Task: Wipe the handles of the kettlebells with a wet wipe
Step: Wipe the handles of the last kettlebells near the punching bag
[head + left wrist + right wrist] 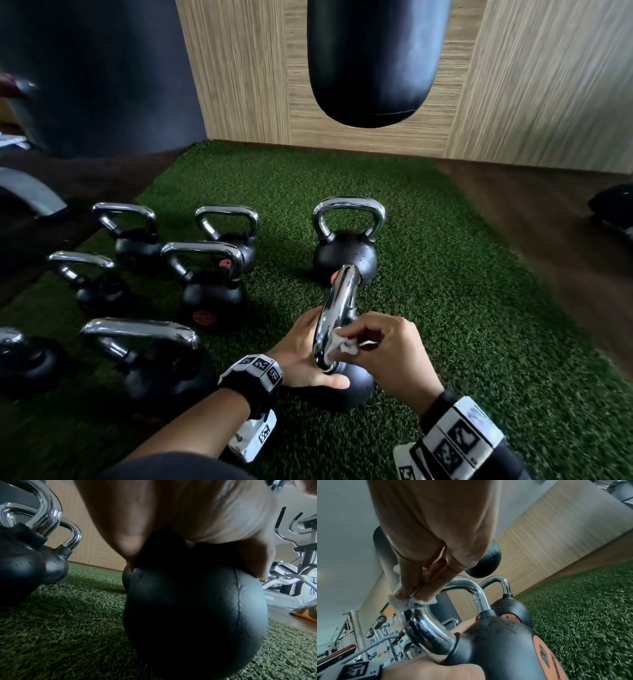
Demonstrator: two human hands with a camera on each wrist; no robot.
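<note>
A black kettlebell [354,389] with a chrome handle [337,308] stands on the green turf right in front of me. My left hand [305,356] grips the top of its ball, thumb along the near side and fingers behind the handle; the left wrist view shows that hand [171,513] straddling the ball [193,615]. My right hand [390,353] pinches a crumpled white wet wipe [344,344] against the near lower leg of the handle. In the right wrist view the fingertips [419,595] press the wipe [402,603] onto the chrome bar [428,628].
Another kettlebell [346,246] stands just beyond the held one, and several more [205,274] crowd the turf [479,308] to the left. A black punching bag [373,58] hangs ahead before a wood-panel wall. An exercise machine [300,568] stands on the right.
</note>
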